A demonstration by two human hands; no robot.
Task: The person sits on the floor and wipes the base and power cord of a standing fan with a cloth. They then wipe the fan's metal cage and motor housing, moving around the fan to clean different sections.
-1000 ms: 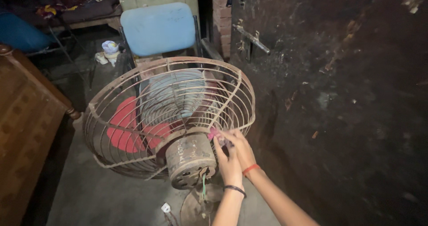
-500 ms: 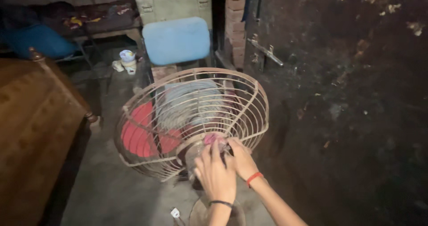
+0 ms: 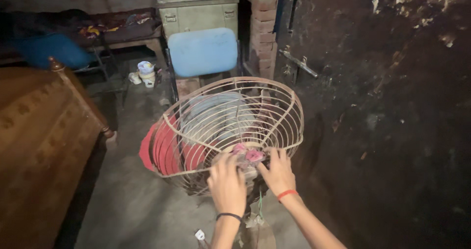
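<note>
Pink cloth [image 3: 249,155] sits at the hub behind the rusty fan guard [image 3: 230,126], between my hands: left hand [image 3: 227,186] spread on the motor, right hand [image 3: 277,171] pinching it (slightly nearer).

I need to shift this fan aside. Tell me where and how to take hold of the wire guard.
Probably best to grip the wire guard by its thick outer rim, one hand on each side, coming from behind the fan where the left hand and right hand already are. The rim looks the sturdiest part; the thin ribs may bend.
</note>
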